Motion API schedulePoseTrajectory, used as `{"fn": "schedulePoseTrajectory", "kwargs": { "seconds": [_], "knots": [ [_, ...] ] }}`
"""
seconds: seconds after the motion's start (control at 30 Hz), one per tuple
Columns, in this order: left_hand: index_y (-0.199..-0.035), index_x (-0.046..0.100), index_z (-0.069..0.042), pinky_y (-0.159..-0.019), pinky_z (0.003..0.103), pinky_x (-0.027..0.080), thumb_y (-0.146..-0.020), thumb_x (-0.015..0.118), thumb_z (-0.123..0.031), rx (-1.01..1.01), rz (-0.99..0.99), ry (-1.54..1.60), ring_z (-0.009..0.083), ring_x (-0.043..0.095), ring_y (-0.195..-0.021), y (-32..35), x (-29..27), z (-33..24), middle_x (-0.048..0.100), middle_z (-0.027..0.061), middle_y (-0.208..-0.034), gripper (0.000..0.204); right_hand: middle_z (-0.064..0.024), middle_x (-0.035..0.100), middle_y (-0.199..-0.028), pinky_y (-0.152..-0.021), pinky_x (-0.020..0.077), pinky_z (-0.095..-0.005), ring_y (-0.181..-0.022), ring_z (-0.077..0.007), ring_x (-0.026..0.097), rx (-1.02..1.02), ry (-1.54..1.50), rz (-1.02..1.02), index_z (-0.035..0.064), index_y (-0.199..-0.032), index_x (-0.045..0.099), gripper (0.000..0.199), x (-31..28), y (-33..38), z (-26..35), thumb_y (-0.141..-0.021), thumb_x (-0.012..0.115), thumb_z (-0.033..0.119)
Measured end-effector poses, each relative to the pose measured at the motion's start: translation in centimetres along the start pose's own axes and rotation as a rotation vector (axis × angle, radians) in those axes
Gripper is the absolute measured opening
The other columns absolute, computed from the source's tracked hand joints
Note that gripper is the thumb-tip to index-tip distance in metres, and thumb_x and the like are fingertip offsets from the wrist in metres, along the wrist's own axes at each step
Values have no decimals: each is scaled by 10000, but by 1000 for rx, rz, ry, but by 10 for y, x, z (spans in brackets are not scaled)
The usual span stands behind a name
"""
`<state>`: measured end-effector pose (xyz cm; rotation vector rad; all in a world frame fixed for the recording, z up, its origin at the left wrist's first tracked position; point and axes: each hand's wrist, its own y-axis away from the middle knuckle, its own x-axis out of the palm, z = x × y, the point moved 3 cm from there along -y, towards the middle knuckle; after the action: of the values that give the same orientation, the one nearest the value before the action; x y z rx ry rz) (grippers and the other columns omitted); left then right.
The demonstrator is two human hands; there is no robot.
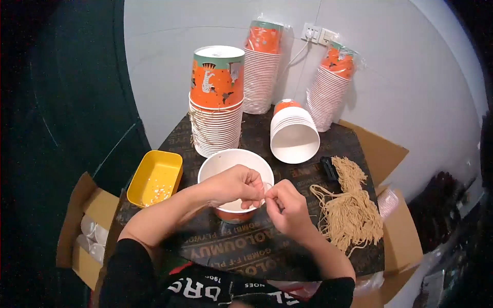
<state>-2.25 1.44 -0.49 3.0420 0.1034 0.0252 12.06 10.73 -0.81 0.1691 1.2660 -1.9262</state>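
Observation:
A paper bucket [211, 168], white inside and orange outside, stands mouth up on the dark table in front of me. My left hand [237, 186] is over its opening, fingers curled into a pinch. Just beyond the right rim, my right hand [287, 205] is closed as well, thumb against forefinger. The fingertips of both hands meet by the rim. Something thin and pale shows between them, too small to make out. A bundle of tan cords [352, 220] lies right of my right hand, its upper part beside a black object [329, 168].
A yellow box [134, 186] with small white bits sits at the left. Behind the bucket rises a tall upside-down stack of buckets [217, 82] with cord ends at the rims. More nested buckets [295, 141] lie sideways. Wrapped stacks [259, 77] lean on the wall; open cartons [86, 205] flank the table.

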Motion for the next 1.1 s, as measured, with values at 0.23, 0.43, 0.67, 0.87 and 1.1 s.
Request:
{"fn": "schedulePoseTrajectory", "kwargs": {
  "seconds": [0.23,0.43,0.67,0.87,1.1],
  "knots": [
    [-795,593,21,-637,261,471,-777,618,43,32,-30,2,128,574,-632,-3,-6,3,625,85,-722,38,-108,550,-816,-550,496,-369,-645,-294,603,-117,100,51,42,-841,574,130,0,1,6,-765,671,0],
    [-806,587,10,-691,261,468,-769,629,59,44,-60,-84,126,574,-700,2,-2,0,625,73,-750,74,-121,570,-848,-574,515,-373,-679,-302,623,-70,134,9,31,-940,620,118,-2,-1,-8,-824,627,13],
    [-822,577,3,-702,294,486,-802,639,37,153,-79,-276,151,603,-726,3,6,1,633,66,-767,74,-139,566,-878,-621,511,-410,-727,-341,625,-5,72,56,25,-982,606,120,6,6,-23,-862,603,24],
    [-870,579,-15,-637,318,488,-824,663,-6,320,-334,-711,181,616,-705,10,21,-6,623,111,-766,96,-148,568,-880,-622,508,-409,-732,-342,623,-30,50,30,18,-965,604,101,8,6,-23,-864,591,10],
    [-880,571,-16,-601,426,490,-780,699,-54,584,-477,-1190,346,629,-705,14,25,-4,614,152,-754,166,-154,591,-873,-645,509,-398,-739,-339,625,40,-2,28,-3,-1009,614,141,7,3,-24,-878,562,9]
  ]
}}
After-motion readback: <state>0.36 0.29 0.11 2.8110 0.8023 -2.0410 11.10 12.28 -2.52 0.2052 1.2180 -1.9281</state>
